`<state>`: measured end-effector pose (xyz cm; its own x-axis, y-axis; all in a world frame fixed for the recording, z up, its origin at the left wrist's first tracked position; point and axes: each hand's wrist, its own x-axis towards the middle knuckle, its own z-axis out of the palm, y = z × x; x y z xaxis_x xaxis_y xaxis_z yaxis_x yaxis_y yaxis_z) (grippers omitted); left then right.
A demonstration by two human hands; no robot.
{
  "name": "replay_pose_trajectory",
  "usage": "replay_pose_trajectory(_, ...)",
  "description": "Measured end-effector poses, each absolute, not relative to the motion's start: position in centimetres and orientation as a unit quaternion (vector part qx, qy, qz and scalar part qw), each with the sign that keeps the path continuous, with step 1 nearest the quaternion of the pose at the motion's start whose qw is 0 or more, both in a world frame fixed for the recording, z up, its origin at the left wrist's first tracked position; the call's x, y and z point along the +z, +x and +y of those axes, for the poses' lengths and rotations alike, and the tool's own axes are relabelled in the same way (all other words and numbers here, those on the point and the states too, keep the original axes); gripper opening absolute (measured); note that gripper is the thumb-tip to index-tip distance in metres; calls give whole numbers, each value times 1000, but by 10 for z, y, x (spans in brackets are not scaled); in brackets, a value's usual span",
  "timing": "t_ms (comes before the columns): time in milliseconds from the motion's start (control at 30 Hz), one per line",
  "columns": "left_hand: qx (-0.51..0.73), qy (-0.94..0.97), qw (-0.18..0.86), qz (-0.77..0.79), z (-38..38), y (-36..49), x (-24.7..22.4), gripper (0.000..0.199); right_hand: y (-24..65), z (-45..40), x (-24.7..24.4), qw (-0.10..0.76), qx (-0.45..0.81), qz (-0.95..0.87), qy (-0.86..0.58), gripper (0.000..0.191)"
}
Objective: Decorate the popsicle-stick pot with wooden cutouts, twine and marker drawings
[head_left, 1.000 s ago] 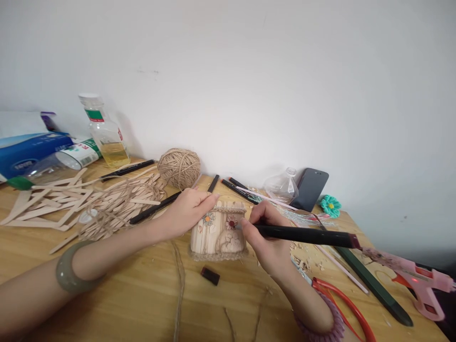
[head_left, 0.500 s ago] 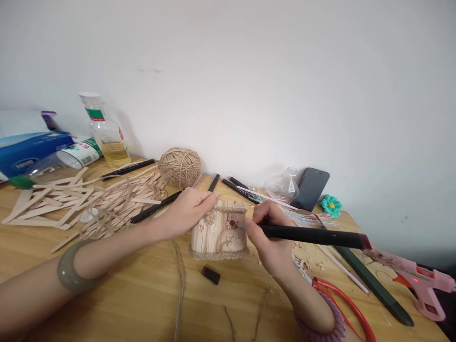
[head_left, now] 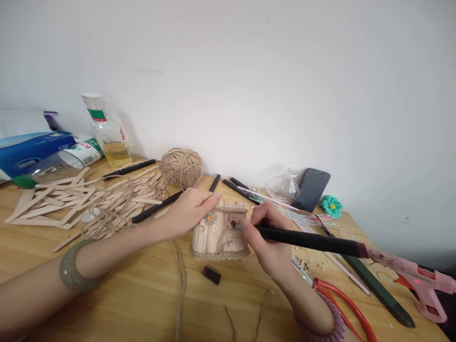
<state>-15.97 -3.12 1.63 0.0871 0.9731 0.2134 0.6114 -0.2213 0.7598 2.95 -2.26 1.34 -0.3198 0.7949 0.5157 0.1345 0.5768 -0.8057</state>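
A small holder made of wooden craft sticks stands on the table, edged with twine at top and bottom. Flowers are drawn on its side, one with an orange centre and one dark red. My left hand grips its upper left rim, the thumb along the top and the other fingers partly hidden. In my right hand is a black marker with a dark red end, its tip at or very near the dark red flower. The marker's cap lies on the table in front of the holder.
Loose craft sticks and a twine ball lie left, near a bottle of yellow liquid. To the right are red-handled scissors, a pink glue gun, a phone and a crocheted flower.
The marker's tip has shifted slightly on the dark red flower, whose petals look a little different. My left hand keeps its hold on the rim. The whole view has moved very slightly.
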Motion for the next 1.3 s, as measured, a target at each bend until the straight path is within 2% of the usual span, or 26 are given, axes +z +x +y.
replay_pose_trajectory(200, 347, 735, 218, 540, -30, -163, 16, 42, 29, -13, 15, 619, 353, -638, -292, 20)
replay_pose_trajectory(433, 338, 815, 115, 457, -28, -164, 19, 42, 33, -12, 32, 675, 304, -599, -306, 26)
replay_pose_trajectory(633, 286, 877, -108, 371, -27, -159, 7, 40, 42, -16, 51, 714, 278, -569, -298, 27)
replay_pose_trajectory(800, 290, 874, -111, 375, -27, -163, 0, 32, 68, -34, 51, 680, 290, -587, -330, 24)
replay_pose_trajectory(1033, 416, 777, -154, 446, -65, -174, 5, 23, 113, -80, 26, 629, 408, -559, -353, 21)
replay_pose_trajectory(1133, 373, 813, -140, 425, -91, -174, -2, 20, 123, -100, 17, 632, 438, -528, -362, 23)
replay_pose_trajectory(1300, 214, 882, -78, 412, -118, -156, -18, 23, 123, -131, 5, 635, 456, -481, -396, 17)
